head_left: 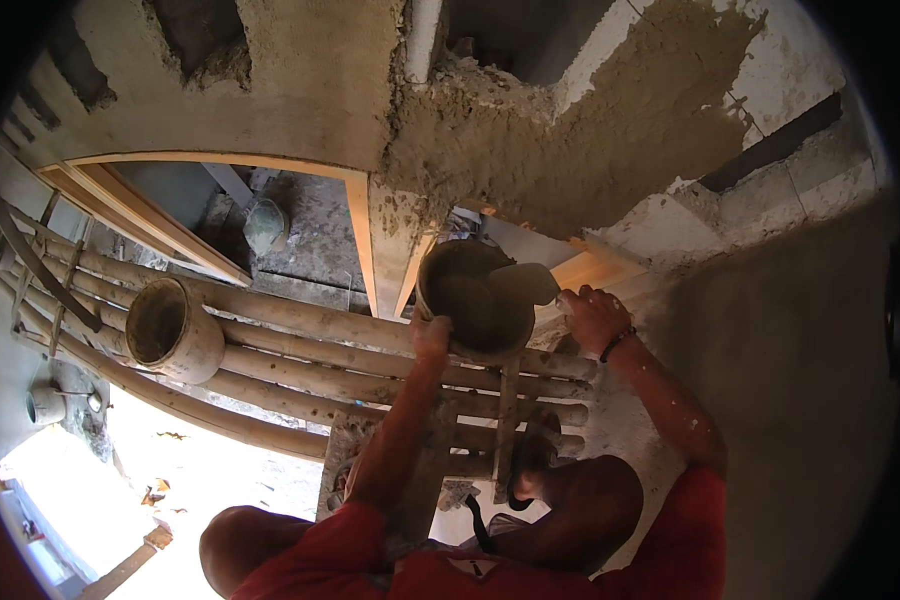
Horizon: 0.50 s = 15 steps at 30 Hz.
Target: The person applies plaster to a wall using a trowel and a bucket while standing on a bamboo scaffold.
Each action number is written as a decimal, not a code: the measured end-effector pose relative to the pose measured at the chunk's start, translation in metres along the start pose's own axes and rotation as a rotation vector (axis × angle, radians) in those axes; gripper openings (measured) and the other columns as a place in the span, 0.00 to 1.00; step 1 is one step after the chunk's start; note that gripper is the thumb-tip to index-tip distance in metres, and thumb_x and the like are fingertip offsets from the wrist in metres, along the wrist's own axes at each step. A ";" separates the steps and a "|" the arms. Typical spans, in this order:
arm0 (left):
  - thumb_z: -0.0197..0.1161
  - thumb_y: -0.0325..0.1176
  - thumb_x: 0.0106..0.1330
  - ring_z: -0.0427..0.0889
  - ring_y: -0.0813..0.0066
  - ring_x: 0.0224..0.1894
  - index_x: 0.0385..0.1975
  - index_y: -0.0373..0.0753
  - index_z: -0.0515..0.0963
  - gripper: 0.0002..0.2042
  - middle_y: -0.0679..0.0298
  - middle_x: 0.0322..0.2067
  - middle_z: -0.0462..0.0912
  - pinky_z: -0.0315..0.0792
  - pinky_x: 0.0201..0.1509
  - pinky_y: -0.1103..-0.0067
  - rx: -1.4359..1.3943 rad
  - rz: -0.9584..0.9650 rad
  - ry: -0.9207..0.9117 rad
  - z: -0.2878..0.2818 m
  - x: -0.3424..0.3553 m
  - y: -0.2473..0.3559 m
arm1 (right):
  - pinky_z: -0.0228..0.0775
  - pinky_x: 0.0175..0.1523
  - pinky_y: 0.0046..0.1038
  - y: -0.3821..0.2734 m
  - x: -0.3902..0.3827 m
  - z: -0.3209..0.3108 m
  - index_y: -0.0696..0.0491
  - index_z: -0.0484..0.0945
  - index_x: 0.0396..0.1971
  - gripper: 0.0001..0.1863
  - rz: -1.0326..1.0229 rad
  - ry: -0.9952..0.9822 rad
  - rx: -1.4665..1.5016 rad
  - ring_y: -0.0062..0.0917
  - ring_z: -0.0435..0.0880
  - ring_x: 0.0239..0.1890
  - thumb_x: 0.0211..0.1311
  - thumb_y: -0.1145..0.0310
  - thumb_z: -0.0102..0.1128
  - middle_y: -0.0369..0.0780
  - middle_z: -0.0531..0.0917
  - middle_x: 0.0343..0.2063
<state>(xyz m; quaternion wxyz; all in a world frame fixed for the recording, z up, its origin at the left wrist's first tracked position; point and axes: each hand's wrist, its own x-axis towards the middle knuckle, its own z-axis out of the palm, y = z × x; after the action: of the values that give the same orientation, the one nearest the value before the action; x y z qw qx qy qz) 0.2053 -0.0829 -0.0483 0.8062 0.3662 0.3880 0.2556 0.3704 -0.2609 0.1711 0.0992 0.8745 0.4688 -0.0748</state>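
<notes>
My left hand (432, 338) grips the near left rim of a round bucket (526, 338) with wet grey mortar inside. The bucket is tipped so its mouth faces me. On the right, my right hand (596, 320) is closed round the handle end of a trowel (523, 285), its pale broad blade reaching over the bucket's right rim. The blade's far end lies against the mortar. A dark band circles my right wrist. Behind the bucket, fresh grey mortar (570, 165) covers part of the wall.
A scaffold of round bamboo poles (300, 372) runs across below the bucket. A second bucket (200, 345) stands on it at the left. Wooden frames (360, 240) edge the wall openings. A plank (430, 490) lies near my legs, with bright ground far below at the left.
</notes>
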 end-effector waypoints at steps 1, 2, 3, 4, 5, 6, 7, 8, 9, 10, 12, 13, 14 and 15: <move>0.56 0.22 0.43 0.78 0.72 0.36 0.49 0.32 0.74 0.26 0.61 0.37 0.80 0.75 0.39 0.77 0.004 -0.015 0.019 0.010 -0.011 0.007 | 0.75 0.47 0.42 0.009 -0.005 -0.006 0.46 0.79 0.47 0.15 0.037 0.000 -0.003 0.40 0.82 0.42 0.60 0.69 0.53 0.46 0.81 0.38; 0.56 0.23 0.42 0.78 0.72 0.36 0.47 0.31 0.74 0.25 0.61 0.37 0.80 0.75 0.40 0.77 0.002 -0.018 0.047 0.014 -0.016 0.013 | 0.75 0.47 0.42 0.017 -0.005 -0.016 0.46 0.78 0.48 0.16 0.062 0.008 -0.008 0.40 0.82 0.43 0.60 0.69 0.53 0.46 0.81 0.39; 0.56 0.22 0.44 0.78 0.73 0.36 0.48 0.32 0.74 0.25 0.61 0.37 0.80 0.75 0.39 0.77 0.007 0.005 0.025 0.016 -0.015 0.012 | 0.75 0.48 0.42 0.025 -0.003 -0.021 0.46 0.78 0.49 0.16 0.086 0.015 -0.012 0.40 0.82 0.44 0.60 0.69 0.53 0.46 0.81 0.40; 0.55 0.21 0.45 0.78 0.73 0.35 0.49 0.34 0.74 0.25 0.62 0.37 0.80 0.75 0.38 0.78 0.005 0.029 0.000 0.018 -0.012 0.008 | 0.75 0.49 0.42 0.037 -0.002 -0.025 0.46 0.78 0.50 0.17 0.120 0.020 -0.039 0.41 0.82 0.45 0.60 0.69 0.53 0.46 0.81 0.41; 0.55 0.20 0.46 0.78 0.73 0.34 0.51 0.35 0.73 0.25 0.62 0.37 0.80 0.75 0.37 0.78 0.007 0.048 -0.020 0.018 -0.012 0.006 | 0.75 0.50 0.42 0.050 0.000 -0.026 0.45 0.78 0.51 0.18 0.152 0.020 -0.062 0.41 0.82 0.45 0.60 0.69 0.53 0.46 0.81 0.42; 0.55 0.20 0.47 0.78 0.73 0.34 0.51 0.35 0.73 0.25 0.61 0.37 0.80 0.75 0.37 0.78 0.011 0.032 -0.029 0.016 -0.011 0.005 | 0.75 0.51 0.42 0.058 0.003 -0.026 0.45 0.78 0.51 0.19 0.185 0.020 -0.086 0.41 0.82 0.46 0.60 0.70 0.53 0.46 0.81 0.42; 0.55 0.20 0.47 0.78 0.73 0.34 0.51 0.35 0.73 0.26 0.61 0.37 0.80 0.75 0.37 0.78 0.003 0.015 -0.042 0.021 -0.010 0.005 | 0.74 0.54 0.42 0.055 0.005 -0.039 0.44 0.76 0.54 0.21 0.250 -0.041 -0.077 0.42 0.81 0.48 0.59 0.70 0.54 0.46 0.81 0.44; 0.54 0.20 0.47 0.78 0.73 0.34 0.51 0.35 0.73 0.26 0.61 0.37 0.80 0.75 0.37 0.78 -0.004 -0.002 -0.055 0.026 -0.008 0.005 | 0.74 0.54 0.43 0.056 0.008 -0.039 0.44 0.76 0.54 0.21 0.263 -0.036 -0.076 0.42 0.80 0.48 0.59 0.70 0.54 0.46 0.81 0.44; 0.54 0.19 0.47 0.78 0.73 0.34 0.51 0.35 0.73 0.26 0.61 0.36 0.80 0.75 0.36 0.78 0.016 -0.027 -0.038 0.030 -0.006 0.005 | 0.74 0.54 0.43 0.059 0.012 -0.035 0.44 0.77 0.54 0.21 0.277 -0.031 -0.074 0.42 0.80 0.49 0.58 0.70 0.54 0.46 0.81 0.44; 0.54 0.19 0.46 0.78 0.72 0.33 0.51 0.35 0.74 0.25 0.62 0.36 0.80 0.74 0.35 0.78 0.039 -0.048 -0.016 0.030 0.000 0.005 | 0.74 0.55 0.43 0.057 0.016 -0.034 0.44 0.77 0.53 0.21 0.286 -0.023 -0.068 0.43 0.80 0.49 0.58 0.70 0.55 0.46 0.81 0.44; 0.54 0.19 0.46 0.78 0.72 0.32 0.50 0.35 0.74 0.25 0.62 0.35 0.80 0.74 0.34 0.77 0.014 -0.058 0.003 0.034 0.009 0.003 | 0.74 0.54 0.43 0.052 0.023 -0.035 0.45 0.77 0.53 0.21 0.273 -0.048 -0.049 0.43 0.80 0.49 0.58 0.69 0.56 0.45 0.81 0.43; 0.54 0.18 0.46 0.77 0.72 0.31 0.49 0.36 0.74 0.25 0.62 0.34 0.80 0.74 0.33 0.77 -0.032 -0.055 -0.005 0.040 0.009 0.001 | 0.74 0.54 0.44 0.052 0.023 -0.034 0.45 0.76 0.53 0.21 0.275 -0.065 -0.040 0.42 0.80 0.50 0.57 0.69 0.56 0.45 0.81 0.43; 0.54 0.18 0.46 0.77 0.72 0.30 0.49 0.36 0.75 0.24 0.62 0.34 0.80 0.74 0.32 0.77 -0.077 -0.052 -0.013 0.044 0.010 0.001 | 0.75 0.53 0.44 0.058 0.022 -0.027 0.45 0.77 0.53 0.21 0.247 -0.034 -0.026 0.43 0.80 0.49 0.57 0.68 0.58 0.45 0.81 0.43; 0.54 0.18 0.46 0.77 0.72 0.30 0.48 0.36 0.75 0.24 0.62 0.33 0.80 0.74 0.32 0.77 -0.056 -0.068 0.003 0.048 0.011 0.001 | 0.75 0.52 0.43 0.067 0.019 -0.015 0.46 0.77 0.52 0.21 0.219 -0.004 -0.013 0.43 0.80 0.49 0.56 0.68 0.59 0.45 0.81 0.44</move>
<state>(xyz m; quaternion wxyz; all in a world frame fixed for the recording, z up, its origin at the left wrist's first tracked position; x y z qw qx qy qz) 0.2508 -0.0937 -0.0319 0.8239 0.3297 0.3940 0.2395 0.4378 -0.2781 0.1878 0.1135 0.9198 0.3706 -0.0620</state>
